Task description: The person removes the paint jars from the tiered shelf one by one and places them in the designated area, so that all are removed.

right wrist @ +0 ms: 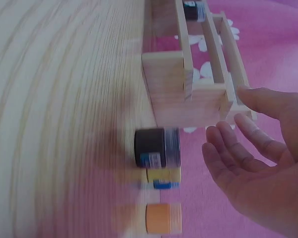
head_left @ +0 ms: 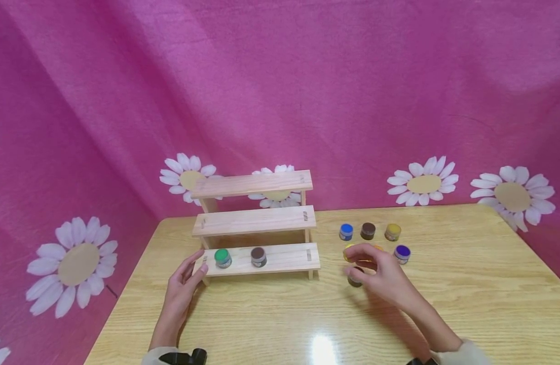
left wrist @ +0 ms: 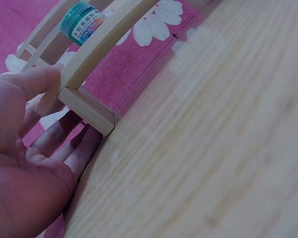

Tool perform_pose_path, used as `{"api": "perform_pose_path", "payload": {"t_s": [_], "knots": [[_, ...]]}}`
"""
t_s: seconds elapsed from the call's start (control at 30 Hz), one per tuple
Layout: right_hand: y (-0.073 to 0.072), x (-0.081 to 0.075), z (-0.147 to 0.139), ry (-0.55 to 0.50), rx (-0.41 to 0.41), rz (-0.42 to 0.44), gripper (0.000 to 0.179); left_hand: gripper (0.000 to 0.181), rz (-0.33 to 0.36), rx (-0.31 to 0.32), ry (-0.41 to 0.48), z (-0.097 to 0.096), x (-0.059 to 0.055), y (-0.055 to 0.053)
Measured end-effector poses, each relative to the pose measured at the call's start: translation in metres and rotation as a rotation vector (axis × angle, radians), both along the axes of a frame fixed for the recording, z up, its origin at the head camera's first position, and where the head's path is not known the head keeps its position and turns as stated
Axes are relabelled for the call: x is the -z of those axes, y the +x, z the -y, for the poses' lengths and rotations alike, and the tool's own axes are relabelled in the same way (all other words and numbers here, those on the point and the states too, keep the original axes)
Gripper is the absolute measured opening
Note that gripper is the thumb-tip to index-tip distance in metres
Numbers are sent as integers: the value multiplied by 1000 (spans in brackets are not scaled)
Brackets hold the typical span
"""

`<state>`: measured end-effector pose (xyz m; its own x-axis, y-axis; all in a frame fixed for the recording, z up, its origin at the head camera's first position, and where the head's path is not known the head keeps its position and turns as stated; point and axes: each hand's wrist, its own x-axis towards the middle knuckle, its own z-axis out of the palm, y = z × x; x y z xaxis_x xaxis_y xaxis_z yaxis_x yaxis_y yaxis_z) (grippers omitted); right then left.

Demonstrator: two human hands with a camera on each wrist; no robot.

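Note:
A three-tier wooden rack (head_left: 261,259) stands on the table, a green paint jar (head_left: 222,258) and a dark brown paint jar (head_left: 258,257) on its lowest tier. My left hand (head_left: 181,286) grips the left end of that tier, thumb on the plank's end (left wrist: 69,82) and fingers beside the leg. To the rack's right, my right hand (head_left: 382,274) hovers over a black paint jar (head_left: 356,277), which the fingers partly hide. In the right wrist view the fingers are spread and hold nothing, with the black jar (right wrist: 156,148) apart from them.
Behind the right hand stand blue (head_left: 346,231), dark (head_left: 368,231), ochre (head_left: 393,231) and purple (head_left: 402,254) paint jars. Yellow (head_left: 348,252) and orange (right wrist: 159,218) jars are partly hidden by that hand in the head view. Pink flowered cloth (head_left: 352,101) hangs behind the table.

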<state>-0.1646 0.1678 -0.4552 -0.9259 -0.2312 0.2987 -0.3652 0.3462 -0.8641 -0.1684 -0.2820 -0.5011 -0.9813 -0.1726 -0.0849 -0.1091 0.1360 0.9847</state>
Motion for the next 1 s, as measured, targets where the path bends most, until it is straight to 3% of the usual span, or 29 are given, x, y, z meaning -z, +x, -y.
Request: {"api": "perform_pose_path", "payload": {"t_s": [0.3,0.53,1.0], "knots": [[-3,1,23,-35,-34,12,28,54,-16,15,7,0,0,1],[-7,-2,50,-90,-97,-52,27,54,-9,15,5,1,-1,1],[-18,-5,91,-108,-140,-13,34,54,-18,15,12,1,-1,1]]}}
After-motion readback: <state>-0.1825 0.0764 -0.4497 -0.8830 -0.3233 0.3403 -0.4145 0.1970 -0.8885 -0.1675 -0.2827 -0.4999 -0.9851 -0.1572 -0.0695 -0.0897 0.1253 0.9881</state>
